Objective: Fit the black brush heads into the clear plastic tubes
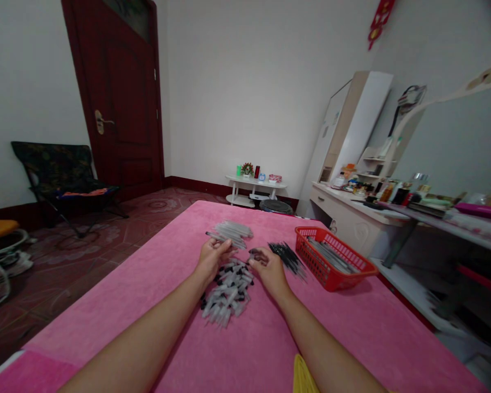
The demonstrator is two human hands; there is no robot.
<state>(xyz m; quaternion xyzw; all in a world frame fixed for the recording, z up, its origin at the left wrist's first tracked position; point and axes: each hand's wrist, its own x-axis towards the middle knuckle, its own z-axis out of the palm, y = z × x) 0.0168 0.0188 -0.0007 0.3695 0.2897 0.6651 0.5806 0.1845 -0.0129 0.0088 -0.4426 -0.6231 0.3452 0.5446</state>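
Observation:
My left hand [213, 258] is closed in a pinch on a clear pen barrel [215, 237] with a dark end pointing left. Across from it, my right hand [270, 267] has its fingertips together around a small, clear pen cap [252, 254]; its details are blurred. Below both hands lies a heap of clear and black pen caps [229, 297]. More clear pen barrels [235, 228] rest in a pile just beyond the left hand. To the right of my right hand are thin black pen refills [285, 255] in a loose bunch.
A red plastic basket [331, 279] holding several pens stands on the pink-covered table [147, 289], at right. Yellow cloth [303, 376] shows at the near edge. Beyond are a small white stand [256, 184], a cluttered dressing table [355, 210] and a folding chair [61, 174].

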